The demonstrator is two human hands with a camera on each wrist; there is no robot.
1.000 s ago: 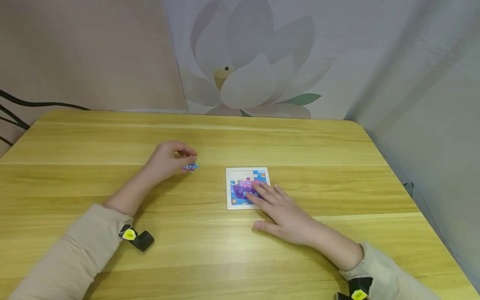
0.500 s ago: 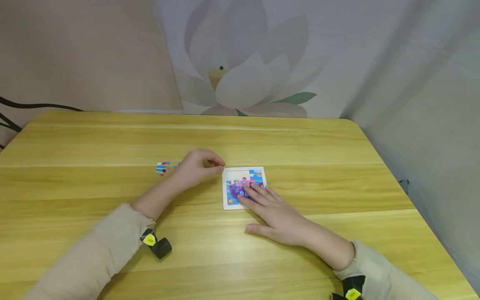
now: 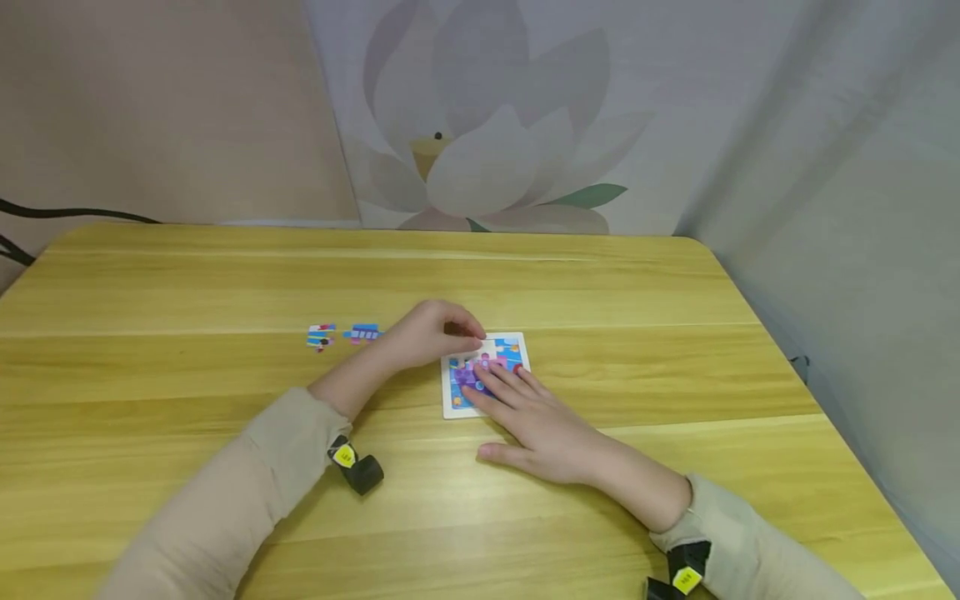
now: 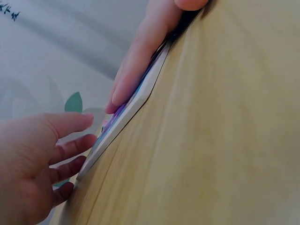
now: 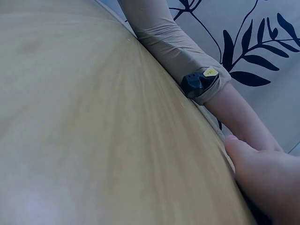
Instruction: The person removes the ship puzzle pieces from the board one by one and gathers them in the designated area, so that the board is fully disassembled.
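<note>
Left of the puzzle tray (image 3: 451,407), two small flat loose pieces (image 3: 321,337) lie on the pale wood-grain counter (image 3: 187,367), their shapes too small to read. The left hand (image 3: 433,333) curls over the tray's upper left corner; whether it pinches a piece is hidden. The thin white square tray lies mid-counter. The right hand (image 3: 540,421) rests flat, fingers straight, covering its picture.

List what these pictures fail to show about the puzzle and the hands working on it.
- Head view: whether the left hand pinches a piece; its curled fingers hide the tips.
- Head view: the puzzle board's lower right picture, covered by the right hand.
- Head view: the two loose pieces, too small to read.
- Right wrist view: the board, hidden by the hand; table blurred.
</note>
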